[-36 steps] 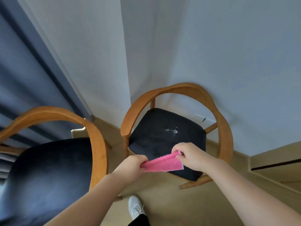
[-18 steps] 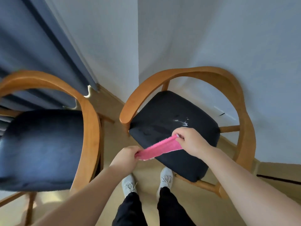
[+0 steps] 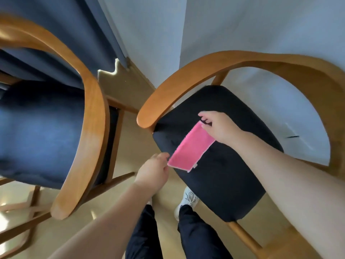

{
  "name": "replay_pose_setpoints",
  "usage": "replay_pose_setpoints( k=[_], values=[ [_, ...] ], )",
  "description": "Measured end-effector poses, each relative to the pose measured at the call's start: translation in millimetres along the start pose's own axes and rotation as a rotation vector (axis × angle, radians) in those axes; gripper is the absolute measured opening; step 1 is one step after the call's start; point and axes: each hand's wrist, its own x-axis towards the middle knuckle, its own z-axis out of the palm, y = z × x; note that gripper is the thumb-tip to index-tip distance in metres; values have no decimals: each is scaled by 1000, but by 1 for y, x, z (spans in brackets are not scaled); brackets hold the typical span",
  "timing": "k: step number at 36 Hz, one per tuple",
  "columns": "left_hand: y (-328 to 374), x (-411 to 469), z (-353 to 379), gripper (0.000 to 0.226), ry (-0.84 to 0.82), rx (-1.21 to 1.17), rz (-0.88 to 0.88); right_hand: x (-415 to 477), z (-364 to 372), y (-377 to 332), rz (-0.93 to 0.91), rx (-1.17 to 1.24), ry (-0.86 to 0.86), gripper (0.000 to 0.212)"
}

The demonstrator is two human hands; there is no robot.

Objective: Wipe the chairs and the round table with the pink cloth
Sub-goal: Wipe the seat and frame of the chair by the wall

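no readable text, labels, brands, numbers or signs

A dark blue curtain [image 3: 78,34] hangs up and to the left of the left hand [image 3: 153,172], its hem reaching the pale wooden floor [image 3: 127,86]. Pale grey walls [image 3: 242,25] rise beyond the right hand [image 3: 220,126] and meet in a corner. Just below the left hand, a white sneaker [image 3: 188,198] and dark trousers [image 3: 196,234] show above the floor.
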Motion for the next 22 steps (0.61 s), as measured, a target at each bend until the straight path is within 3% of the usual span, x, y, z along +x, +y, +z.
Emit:
replay_pose_setpoints(
  k=[3,11,16,22],
  values=[
    [5,9,-22,33,75,130,71,30,8,-7,58,-32,3,53],
    [39,40,-110,26,293,350,488,14,53,14,166,-1,-89,45],
    [59,102,-127,39,229,546,556,14,87,22,210,47,-86,44],
    [53,154,-111,50,130,615,592,34,128,32,226,-3,-59,52]
  ],
)
